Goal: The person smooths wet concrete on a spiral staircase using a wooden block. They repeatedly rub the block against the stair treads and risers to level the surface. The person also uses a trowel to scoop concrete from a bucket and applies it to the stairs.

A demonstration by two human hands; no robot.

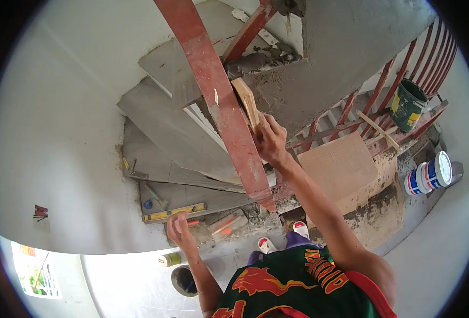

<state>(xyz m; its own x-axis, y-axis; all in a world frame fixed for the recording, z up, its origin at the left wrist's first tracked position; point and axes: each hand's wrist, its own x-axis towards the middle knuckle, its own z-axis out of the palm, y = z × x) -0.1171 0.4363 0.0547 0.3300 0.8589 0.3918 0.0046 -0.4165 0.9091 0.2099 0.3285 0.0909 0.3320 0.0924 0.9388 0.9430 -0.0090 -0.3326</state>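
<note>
My right hand (pixel 269 138) grips a pale wooden block (pixel 245 100), held beside the red steel beam (pixel 210 90) against the edge of a grey cement-coated surface (pixel 303 90); rough dark mortar (pixel 253 63) sits at its upper end. My left hand (pixel 181 230) hangs low at left with loosely bent fingers apart and nothing visible in them. Close behind it are a yellow spirit level (pixel 165 213) on a grey tiled step and a board with orange marks (pixel 229 225). Whether the block touches the cement is hard to tell.
Winding steps (pixel 165 132) curve along the white wall (pixel 59 132). At right are red railings (pixel 436 58), a green bucket (pixel 408 106), a tan board (pixel 338 169), loose wooden sticks (pixel 378 130) and white-blue pails (pixel 428 175). Below left stand a dark bucket (pixel 184 281) and a can (pixel 170 259).
</note>
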